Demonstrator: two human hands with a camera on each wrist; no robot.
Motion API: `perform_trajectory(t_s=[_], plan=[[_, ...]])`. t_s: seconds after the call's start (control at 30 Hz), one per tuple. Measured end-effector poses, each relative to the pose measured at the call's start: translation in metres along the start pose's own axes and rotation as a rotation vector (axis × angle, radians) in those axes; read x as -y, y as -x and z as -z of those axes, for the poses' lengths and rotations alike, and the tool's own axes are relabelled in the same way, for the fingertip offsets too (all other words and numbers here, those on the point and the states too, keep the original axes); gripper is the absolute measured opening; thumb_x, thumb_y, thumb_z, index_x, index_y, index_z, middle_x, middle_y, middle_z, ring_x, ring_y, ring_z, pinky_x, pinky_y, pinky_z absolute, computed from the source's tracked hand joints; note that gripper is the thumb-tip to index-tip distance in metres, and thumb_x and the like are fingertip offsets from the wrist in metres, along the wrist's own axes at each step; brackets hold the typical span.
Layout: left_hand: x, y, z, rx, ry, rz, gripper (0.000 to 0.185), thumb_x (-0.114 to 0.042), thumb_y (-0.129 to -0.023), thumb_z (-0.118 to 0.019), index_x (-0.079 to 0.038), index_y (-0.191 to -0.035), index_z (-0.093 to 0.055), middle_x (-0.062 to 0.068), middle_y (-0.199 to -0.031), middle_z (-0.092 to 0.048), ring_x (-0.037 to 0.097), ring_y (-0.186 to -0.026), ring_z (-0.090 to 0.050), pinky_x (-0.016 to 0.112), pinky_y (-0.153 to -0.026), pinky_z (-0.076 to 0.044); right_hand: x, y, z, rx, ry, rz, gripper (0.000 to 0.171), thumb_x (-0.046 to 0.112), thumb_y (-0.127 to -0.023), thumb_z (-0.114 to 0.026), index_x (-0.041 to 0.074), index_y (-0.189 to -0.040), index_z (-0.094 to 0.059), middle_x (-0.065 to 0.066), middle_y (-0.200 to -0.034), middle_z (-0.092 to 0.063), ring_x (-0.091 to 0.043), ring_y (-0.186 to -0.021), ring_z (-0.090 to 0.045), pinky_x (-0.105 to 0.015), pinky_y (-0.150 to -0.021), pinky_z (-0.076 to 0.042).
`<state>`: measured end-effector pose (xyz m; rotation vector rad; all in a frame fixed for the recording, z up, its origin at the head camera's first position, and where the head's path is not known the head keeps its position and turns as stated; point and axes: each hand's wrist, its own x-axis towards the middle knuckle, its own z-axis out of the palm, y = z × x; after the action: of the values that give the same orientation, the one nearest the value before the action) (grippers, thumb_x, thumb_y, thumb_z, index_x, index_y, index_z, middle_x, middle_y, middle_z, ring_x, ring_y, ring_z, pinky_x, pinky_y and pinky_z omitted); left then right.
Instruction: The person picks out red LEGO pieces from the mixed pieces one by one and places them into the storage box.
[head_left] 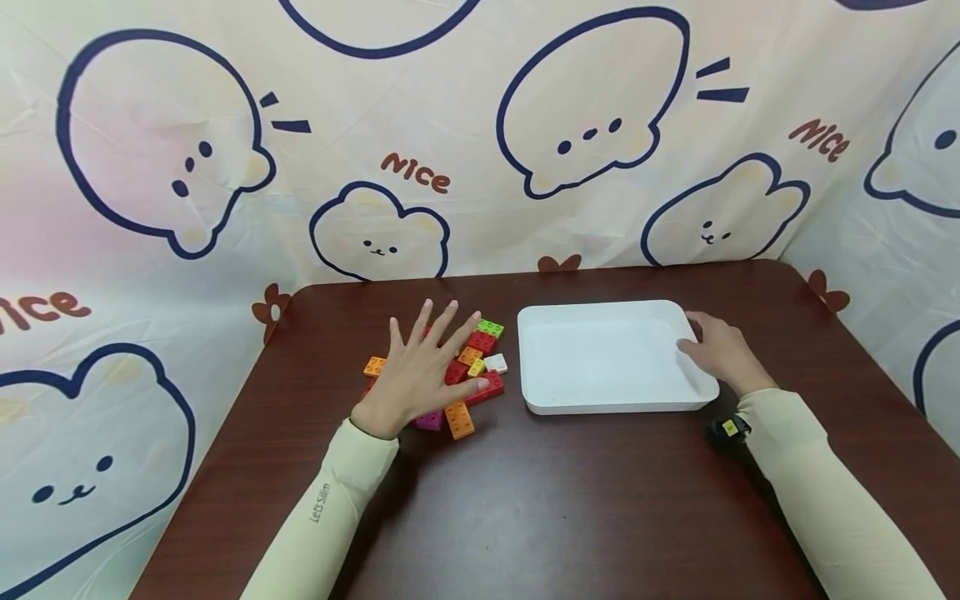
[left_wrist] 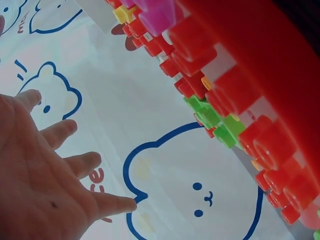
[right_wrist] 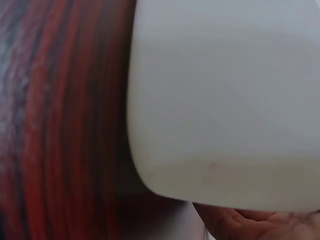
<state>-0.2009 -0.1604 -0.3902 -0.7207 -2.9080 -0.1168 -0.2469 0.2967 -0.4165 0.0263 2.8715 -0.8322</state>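
Over a pile of toy building bricks (head_left: 491,387), my left hand (head_left: 412,375) is spread wide with its fingers straight. Red, orange, yellow, white, green and purple bricks show around it; the palm hides some. In the left wrist view the fingers of the left hand (left_wrist: 50,170) are apart from the bricks (left_wrist: 235,95). A shallow white tray (head_left: 600,358) lies flat to the right of the pile. My right hand (head_left: 723,350) grips its right edge, thumb over the rim and fingers outside. The tray wall (right_wrist: 225,100) fills much of the right wrist view, partly hiding the right hand (right_wrist: 255,225).
All of this is on a dark brown wooden table (head_left: 562,500). A pale cloth (head_left: 480,125) printed with cartoon bears hangs behind and at both sides. On the right wrist sits a small black device (head_left: 729,431).
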Motion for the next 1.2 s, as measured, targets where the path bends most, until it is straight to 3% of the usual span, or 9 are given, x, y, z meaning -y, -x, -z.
perform_trajectory(t_s=[0.13, 0.27, 0.4, 0.53, 0.7, 1.0, 1.2], plan=[[0.001, -0.001, 0.003, -0.022, 0.01, 0.0, 0.09, -0.069, -0.089, -0.057, -0.032, -0.163, -0.019, 0.009, -0.167, -0.022, 0.039, -0.153, -0.01, 0.074, -0.114, -0.006, -0.002, 0.002, 0.0, -0.005, -0.001, 0.002, 0.064, 0.008, -0.1, -0.053, -0.014, -0.152, -0.024, -0.041, -0.149, -0.032, -0.057, -0.133, -0.037, -0.068, -0.106, -0.034], [0.004, -0.001, 0.01, -0.144, 0.045, -0.004, 0.075, -0.054, -0.093, -0.065, -0.024, -0.157, -0.039, 0.011, -0.153, -0.046, 0.035, -0.145, -0.034, 0.065, -0.117, -0.021, -0.004, 0.003, 0.0, 0.003, 0.0, -0.011, 0.064, 0.007, -0.099, -0.052, -0.013, -0.153, -0.023, -0.04, -0.15, -0.03, -0.057, -0.134, -0.035, -0.069, -0.107, -0.033], [0.012, 0.0, 0.019, -0.307, 0.097, -0.001, 0.052, -0.035, -0.095, -0.071, -0.013, -0.141, -0.06, 0.012, -0.13, -0.065, 0.032, -0.123, -0.056, 0.053, -0.105, -0.044, -0.005, 0.002, -0.001, 0.0, -0.002, -0.01, 0.064, 0.007, -0.1, -0.052, -0.012, -0.153, -0.023, -0.04, -0.149, -0.032, -0.056, -0.132, -0.038, -0.068, -0.107, -0.034], [0.026, -0.003, 0.025, -0.366, 0.14, 0.044, 0.04, -0.028, -0.093, -0.075, -0.01, -0.128, -0.069, 0.013, -0.122, -0.068, 0.03, -0.11, -0.061, 0.047, -0.09, -0.055, -0.005, 0.0, -0.003, -0.013, -0.002, -0.002, 0.063, 0.008, -0.1, -0.051, -0.012, -0.153, -0.024, -0.04, -0.147, -0.035, -0.054, -0.129, -0.042, -0.067, -0.106, -0.036], [0.044, -0.014, 0.027, -0.267, 0.213, 0.123, 0.038, -0.027, -0.094, -0.074, -0.011, -0.128, -0.069, 0.011, -0.125, -0.066, 0.029, -0.111, -0.061, 0.048, -0.091, -0.056, -0.004, -0.002, -0.004, -0.023, 0.003, 0.014, 0.062, 0.008, -0.099, -0.051, -0.013, -0.152, -0.025, -0.039, -0.144, -0.039, -0.052, -0.126, -0.046, -0.066, -0.104, -0.039], [0.059, -0.051, 0.023, 0.023, 0.238, 0.118, 0.04, -0.026, -0.095, -0.073, -0.013, -0.132, -0.066, 0.011, -0.131, -0.064, 0.031, -0.119, -0.059, 0.051, -0.1, -0.051, -0.008, -0.002, 0.002, -0.025, 0.001, 0.004, 0.062, 0.007, -0.1, -0.051, -0.012, -0.153, -0.025, -0.04, -0.147, -0.035, -0.054, -0.128, -0.043, -0.067, -0.106, -0.036], [0.067, -0.055, 0.008, 0.147, 0.24, 0.149, 0.049, -0.028, -0.092, -0.076, -0.014, -0.138, -0.062, 0.011, -0.132, -0.063, 0.033, -0.12, -0.059, 0.055, -0.097, -0.052, -0.004, -0.002, 0.0, 0.015, -0.005, 0.004, 0.063, 0.007, -0.101, -0.049, -0.012, -0.154, -0.021, -0.039, -0.151, -0.03, -0.055, -0.135, -0.035, -0.068, -0.108, -0.033]])
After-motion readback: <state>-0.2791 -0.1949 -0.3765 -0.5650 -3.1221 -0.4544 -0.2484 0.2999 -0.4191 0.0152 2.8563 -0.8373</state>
